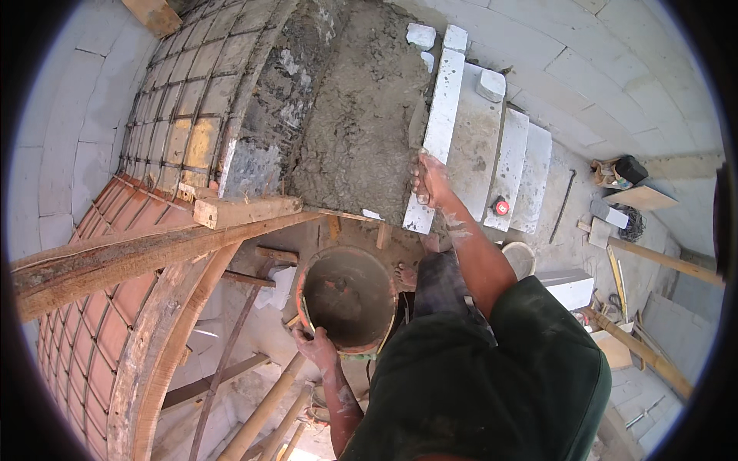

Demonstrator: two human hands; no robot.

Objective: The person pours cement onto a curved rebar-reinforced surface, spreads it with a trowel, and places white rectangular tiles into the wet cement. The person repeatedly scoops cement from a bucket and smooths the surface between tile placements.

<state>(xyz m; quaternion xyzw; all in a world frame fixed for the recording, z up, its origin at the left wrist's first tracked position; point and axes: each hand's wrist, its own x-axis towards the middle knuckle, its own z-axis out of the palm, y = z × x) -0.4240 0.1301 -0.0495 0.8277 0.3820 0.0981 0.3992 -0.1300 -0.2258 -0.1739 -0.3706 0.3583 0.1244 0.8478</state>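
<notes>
My left hand (pixel 317 347) is closed on the rim of a round bucket (pixel 302 296), at its lower left side. Inside the bucket is grey, wet-looking mortar (pixel 346 296). Ahead and to the right, my right hand (pixel 432 182) is closed, apparently round the handle of a trowel, on the near part of a long white block (pixel 443 107). The trowel's narrow grey blade (pixel 417 123) points away along the block's left edge; its handle is mostly hidden. Left of the block spreads a bed of rough wet concrete (pixel 361 115), bounded on the near side by a thin wooden board.
White block steps (pixel 477 123) descend to the right, with a small red round object (pixel 501 207) on one. Rebar mesh (pixel 181 100) covers the slope at left. A timber beam (pixel 154 253) crosses near the bucket. Poles (pixel 646 349) and loose blocks (pixel 567 288) lie at right.
</notes>
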